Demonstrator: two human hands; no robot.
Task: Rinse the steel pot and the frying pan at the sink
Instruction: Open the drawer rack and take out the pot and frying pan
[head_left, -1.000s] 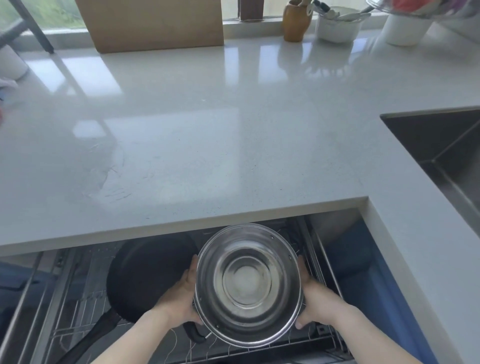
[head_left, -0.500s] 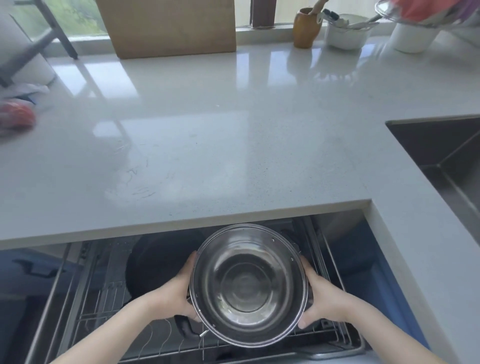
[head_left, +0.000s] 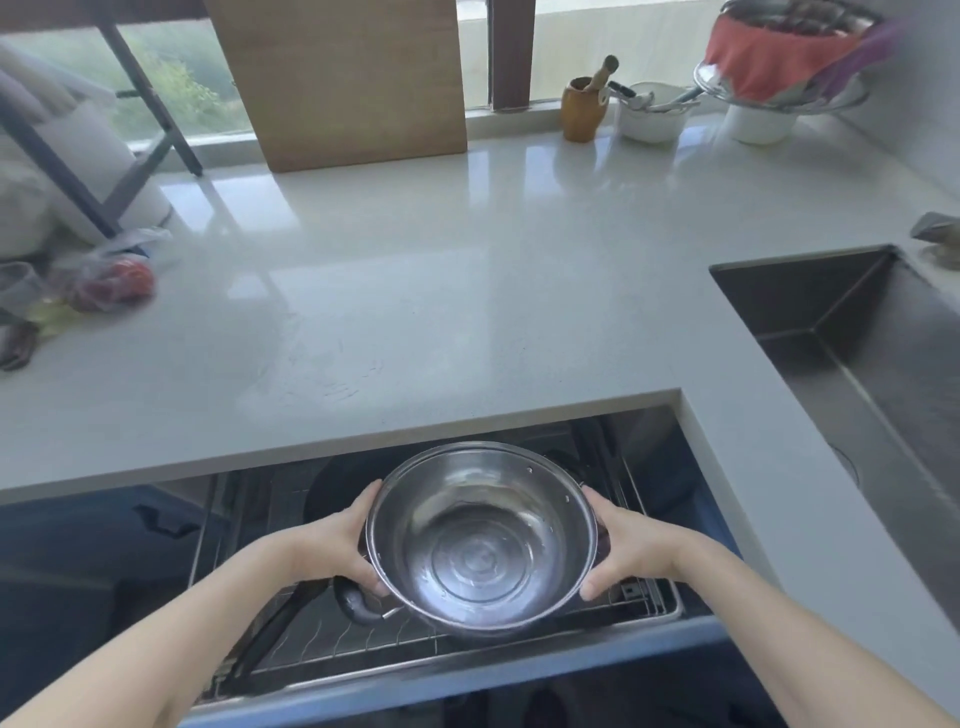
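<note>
I hold the shiny steel pot (head_left: 480, 540) between both hands above a pulled-out wire drawer rack (head_left: 649, 608) under the counter. My left hand (head_left: 337, 545) grips its left side and my right hand (head_left: 623, 545) grips its right side, fingers curled around the rim and handles. The pot is empty and its mouth faces up. Behind and left of it the black frying pan (head_left: 337, 483) lies in the rack, mostly hidden, its long black handle (head_left: 275, 634) pointing down-left. The dark steel sink (head_left: 852, 353) is set in the counter at the right.
The pale counter (head_left: 415, 291) runs across the view. A wooden cutting board (head_left: 343, 78) leans at the window. A wooden mortar (head_left: 582, 109), a white bowl (head_left: 652, 114) and a stand with cloths (head_left: 769, 67) are at the back right. Bagged red items (head_left: 111, 280) sit left.
The view has tilted up and right, showing more of the counter and sink. The pot has risen slightly above the rack, still between both hands.
</note>
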